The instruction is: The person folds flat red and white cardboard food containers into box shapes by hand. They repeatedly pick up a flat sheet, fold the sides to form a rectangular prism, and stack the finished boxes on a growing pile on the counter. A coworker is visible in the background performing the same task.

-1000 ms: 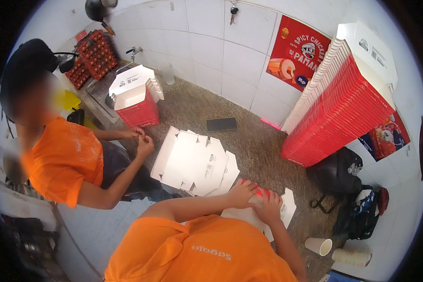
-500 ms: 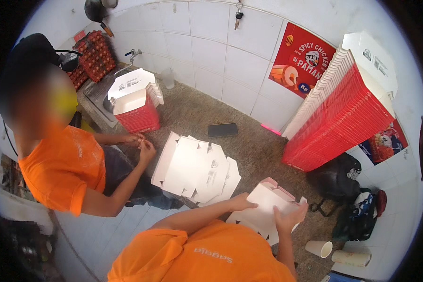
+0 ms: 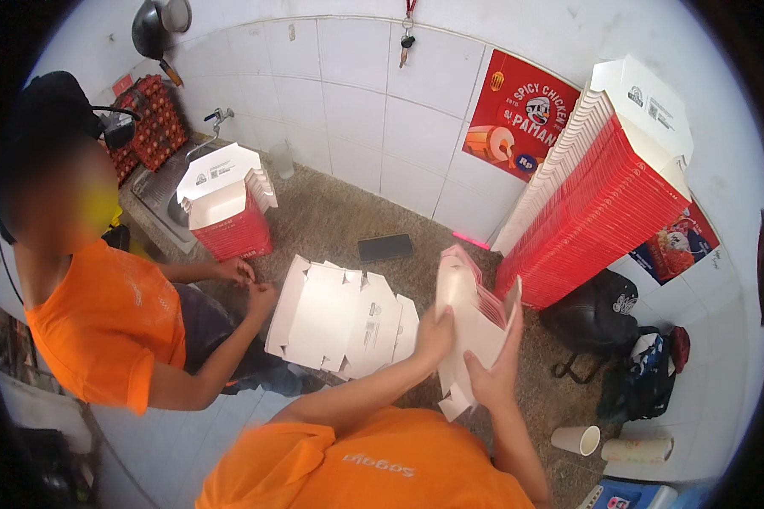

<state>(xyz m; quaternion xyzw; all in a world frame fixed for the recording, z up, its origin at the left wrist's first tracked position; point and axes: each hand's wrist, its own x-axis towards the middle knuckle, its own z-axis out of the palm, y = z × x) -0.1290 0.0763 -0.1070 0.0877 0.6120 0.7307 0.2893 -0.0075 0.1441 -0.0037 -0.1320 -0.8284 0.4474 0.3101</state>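
Above the counter, white and pink paper food cartons are held up between my two hands. Several layered edges show at their right side. My left hand grips the cartons' left side with the thumb on the white face. On the right side, my right hand is wrapped round them, its thumb across the lower part; some fingers are hidden behind. Left of my hands, flat unfolded white cartons lie overlapping on the counter.
A tall leaning stack of red boxes stands at the back right. A shorter box stack is near the sink. A co-worker stands at left. A phone, black bag and paper cup rest on the counter.
Both hands have lifted and tilted the cartons upright, bringing layered edges into view. The whole view has shifted slightly. The flat cartons stay on the counter.
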